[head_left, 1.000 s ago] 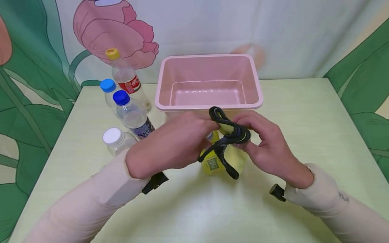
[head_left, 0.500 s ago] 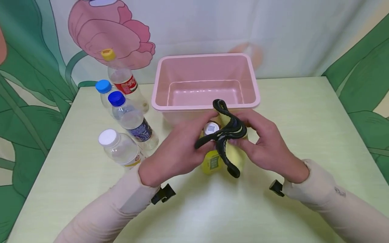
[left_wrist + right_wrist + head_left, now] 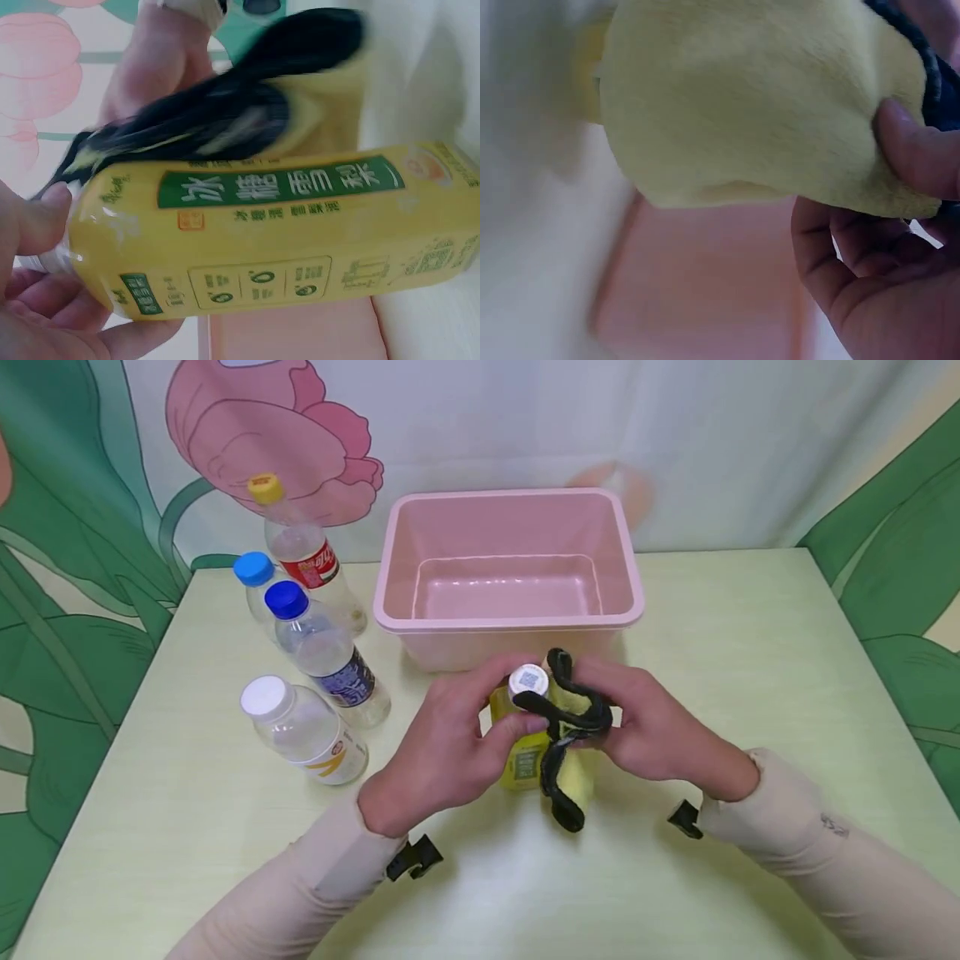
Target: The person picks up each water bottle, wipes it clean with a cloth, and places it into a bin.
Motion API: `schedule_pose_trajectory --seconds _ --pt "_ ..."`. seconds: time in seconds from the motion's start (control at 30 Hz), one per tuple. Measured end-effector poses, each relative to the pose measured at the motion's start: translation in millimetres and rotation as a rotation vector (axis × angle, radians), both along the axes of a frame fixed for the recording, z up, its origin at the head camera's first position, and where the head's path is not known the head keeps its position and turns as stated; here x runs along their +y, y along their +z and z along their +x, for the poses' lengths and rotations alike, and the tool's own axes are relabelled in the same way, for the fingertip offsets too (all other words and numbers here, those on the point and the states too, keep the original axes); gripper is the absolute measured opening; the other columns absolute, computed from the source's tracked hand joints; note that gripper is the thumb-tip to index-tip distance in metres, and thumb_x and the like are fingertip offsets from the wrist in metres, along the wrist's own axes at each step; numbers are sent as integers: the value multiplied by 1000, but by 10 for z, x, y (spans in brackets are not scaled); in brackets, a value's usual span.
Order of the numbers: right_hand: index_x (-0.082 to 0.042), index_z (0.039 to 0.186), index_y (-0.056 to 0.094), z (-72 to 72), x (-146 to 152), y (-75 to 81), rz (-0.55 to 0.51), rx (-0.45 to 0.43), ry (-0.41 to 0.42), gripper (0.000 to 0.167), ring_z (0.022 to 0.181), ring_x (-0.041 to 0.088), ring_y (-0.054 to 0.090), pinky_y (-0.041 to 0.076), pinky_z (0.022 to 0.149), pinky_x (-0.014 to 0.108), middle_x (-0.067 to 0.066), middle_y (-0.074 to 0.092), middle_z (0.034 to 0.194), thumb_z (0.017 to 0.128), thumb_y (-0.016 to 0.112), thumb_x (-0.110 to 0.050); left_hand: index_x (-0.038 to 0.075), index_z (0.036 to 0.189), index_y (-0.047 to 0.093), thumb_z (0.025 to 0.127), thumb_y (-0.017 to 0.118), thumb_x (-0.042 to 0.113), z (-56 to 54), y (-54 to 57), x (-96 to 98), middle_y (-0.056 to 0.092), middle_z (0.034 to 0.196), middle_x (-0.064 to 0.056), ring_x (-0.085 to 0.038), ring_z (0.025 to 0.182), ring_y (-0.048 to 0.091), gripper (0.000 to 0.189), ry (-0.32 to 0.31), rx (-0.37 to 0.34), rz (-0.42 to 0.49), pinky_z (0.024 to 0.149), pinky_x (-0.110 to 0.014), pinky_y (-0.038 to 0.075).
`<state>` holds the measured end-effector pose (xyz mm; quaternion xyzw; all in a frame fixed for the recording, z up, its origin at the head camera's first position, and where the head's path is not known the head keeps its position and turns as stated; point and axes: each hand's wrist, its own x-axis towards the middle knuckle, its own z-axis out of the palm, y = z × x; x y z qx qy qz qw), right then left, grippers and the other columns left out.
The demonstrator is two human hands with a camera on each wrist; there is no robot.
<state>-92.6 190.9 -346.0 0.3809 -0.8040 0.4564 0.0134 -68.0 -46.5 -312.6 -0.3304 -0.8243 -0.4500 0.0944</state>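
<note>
A drink bottle (image 3: 525,764) with a yellow label and a white cap stands upright in front of the pink bin. My left hand (image 3: 450,735) holds it near the neck; in the left wrist view the fingers and thumb curl around the upper end of the bottle (image 3: 285,232). Just to its right is a folded yellow cloth (image 3: 574,777) with a black edge. My right hand (image 3: 652,727) pinches this cloth by its top, and the right wrist view shows the thumb pressed on the soft fabric (image 3: 757,105). The cloth hides part of the bottle's right side.
Behind the hands stands a pink bin (image 3: 510,625) with nothing in it. To the left are several clear bottles: one with a white cap (image 3: 318,739), one with a dark blue cap (image 3: 330,660), one with a light blue cap (image 3: 255,570) and one with a yellow cap (image 3: 311,560).
My left hand has come back from over the cloth to the bottle's neck, and the white cap now shows. The cloth has shifted slightly downward in my right hand.
</note>
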Motion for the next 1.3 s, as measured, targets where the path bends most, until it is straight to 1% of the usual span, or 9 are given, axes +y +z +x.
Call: schedule_pose_trajectory --seconds 0.17,0.33,0.47,0.6,0.7,0.87,1.0,1.13,1.3 --pt "-11 105 68 51 -65 -319 233 10 -62 54 86 13 55 50 79 31 -3 65 94 64 53 19 2 126 64 91 80 13 -19 -38 -7 77 107 -6 -13 85 65 40 -14 30 50 75 -26 55" --pt "-13 105 70 90 -127 -519 461 -115 -79 55 81 13 56 50 76 30 -5 68 91 59 58 14 1 126 65 91 80 10 -25 -77 -24 77 105 -7 -13 89 68 39 -40 33 83 84 -28 60" --pt "-16 101 71 69 -166 -506 631 -170 -34 49 77 14 56 51 74 31 -7 67 86 62 64 12 0 129 65 92 78 8 -39 -89 -60 77 112 -9 -15 100 72 41 -82 -8 89 95 -31 60" --pt "-20 91 71 -8 -130 -362 713 -188 -12 32 75 14 56 52 75 34 -8 65 81 71 71 5 3 132 64 94 76 12 -82 -2 -99 76 117 -6 -15 107 70 41 -109 -46 -2 102 -33 57" --pt "-19 88 71 -66 -53 -182 648 -175 -52 27 78 15 57 52 78 35 -7 66 82 73 75 4 6 131 64 96 75 17 -111 89 -125 75 113 -3 -15 104 69 39 -101 -79 -113 101 -36 57" --pt "-14 96 70 -92 47 158 294 -39 -107 38 89 12 59 53 79 30 -5 70 97 72 82 12 12 129 63 102 66 24 -105 155 -110 73 112 0 -14 102 68 29 -51 -112 -269 97 -36 57" --pt "-12 95 69 -42 4 289 99 87 -90 41 96 9 57 52 81 22 -4 68 108 69 86 14 13 131 57 107 58 27 -34 168 -89 70 110 -2 -19 100 67 27 21 -176 -355 93 -40 57" --pt "-12 91 67 -6 -43 313 39 114 -64 40 96 8 57 52 82 21 -1 70 110 70 83 18 14 138 52 105 61 36 31 154 -22 70 116 -4 -21 104 68 41 70 -255 -325 94 -42 58" --pt "-13 91 68 -67 -19 275 55 53 -4 38 92 9 59 57 73 24 -1 72 103 72 80 18 8 133 58 101 70 34 58 53 48 73 114 -7 -23 105 71 43 110 -177 -246 94 -42 59"
